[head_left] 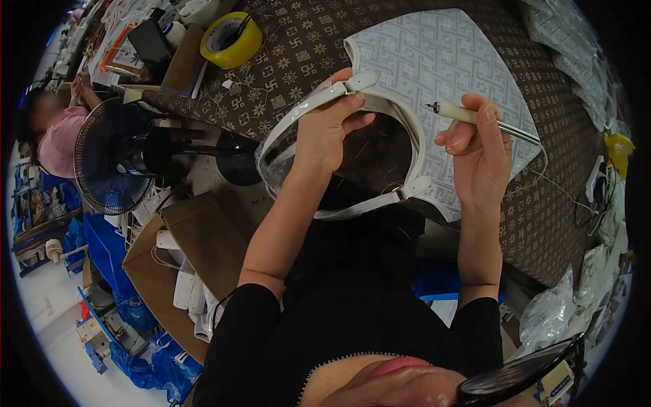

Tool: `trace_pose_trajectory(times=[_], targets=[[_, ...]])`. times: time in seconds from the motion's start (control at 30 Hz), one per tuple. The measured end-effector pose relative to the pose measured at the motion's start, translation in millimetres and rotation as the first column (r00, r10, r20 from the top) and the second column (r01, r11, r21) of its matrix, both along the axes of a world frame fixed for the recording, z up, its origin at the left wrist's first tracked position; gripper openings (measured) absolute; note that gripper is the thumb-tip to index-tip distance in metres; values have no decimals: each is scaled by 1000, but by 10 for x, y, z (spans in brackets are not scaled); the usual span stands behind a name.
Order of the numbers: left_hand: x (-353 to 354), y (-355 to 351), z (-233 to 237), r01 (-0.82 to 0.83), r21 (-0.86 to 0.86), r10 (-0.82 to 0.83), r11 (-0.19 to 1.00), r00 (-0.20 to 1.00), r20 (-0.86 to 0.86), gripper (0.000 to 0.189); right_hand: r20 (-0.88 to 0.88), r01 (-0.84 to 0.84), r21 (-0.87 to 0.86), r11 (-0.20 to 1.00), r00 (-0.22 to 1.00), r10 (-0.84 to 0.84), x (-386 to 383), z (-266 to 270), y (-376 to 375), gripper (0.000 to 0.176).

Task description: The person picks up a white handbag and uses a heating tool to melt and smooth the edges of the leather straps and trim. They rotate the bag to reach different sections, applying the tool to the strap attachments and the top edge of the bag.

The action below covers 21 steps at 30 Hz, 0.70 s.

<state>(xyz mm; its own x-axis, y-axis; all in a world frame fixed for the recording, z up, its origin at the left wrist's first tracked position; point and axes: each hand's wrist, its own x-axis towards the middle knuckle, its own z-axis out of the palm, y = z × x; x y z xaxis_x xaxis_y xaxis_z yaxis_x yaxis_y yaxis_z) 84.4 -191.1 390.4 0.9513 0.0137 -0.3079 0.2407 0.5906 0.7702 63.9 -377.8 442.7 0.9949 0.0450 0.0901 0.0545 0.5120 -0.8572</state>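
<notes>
A pale grey-white patterned handbag [444, 61] with a white strap [288, 122] lies on the patterned cloth in front of me. My left hand [332, 122] is closed around the strap near its upper buckle, thumb on top. Above the bag's right side, my right hand [480, 146] pinches a pen-like tool [456, 112] with a cream front part, a small dark tip and metal rods behind. The tip points left toward the bag's opening. A thin pale cord appears to run from its rear. The lower buckle [400, 193] joins the strap to the bag near my body.
Yellow tape rolls [232, 41] sit on the brown patterned cloth [298, 34]. A black fan [115, 156] stands at left, with a person in pink [57, 139] behind it. An open cardboard box [146, 271] is below. Clear plastic [553, 312] lies at right.
</notes>
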Motion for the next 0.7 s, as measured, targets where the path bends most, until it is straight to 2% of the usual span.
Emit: trace_pose_trajectory(times=[0.2,0.37,0.5,0.6,0.67,0.7], targets=[[0,-1,-48,-43,-57,38,997,995,-91,36,-13,13,2,1000,1000,-13,-1,-29,-33,28],[31,30,-50,-17,87,29,996,990,-136,23,-20,28,-18,999,999,-28,12,-57,-51,28],[67,70,-75,9,77,3,997,987,-163,16,-30,37,-24,999,999,-38,20,-63,-56,27],[122,127,-143,72,-4,-71,997,974,-215,13,-28,34,-17,999,999,-34,33,-85,-69,26],[167,156,-216,115,-156,-156,981,948,-277,12,-29,34,-13,999,999,-34,38,-93,-79,26],[165,153,-200,115,-156,-156,981,948,-277,12,-28,37,-8,999,999,-37,43,-95,-86,25]])
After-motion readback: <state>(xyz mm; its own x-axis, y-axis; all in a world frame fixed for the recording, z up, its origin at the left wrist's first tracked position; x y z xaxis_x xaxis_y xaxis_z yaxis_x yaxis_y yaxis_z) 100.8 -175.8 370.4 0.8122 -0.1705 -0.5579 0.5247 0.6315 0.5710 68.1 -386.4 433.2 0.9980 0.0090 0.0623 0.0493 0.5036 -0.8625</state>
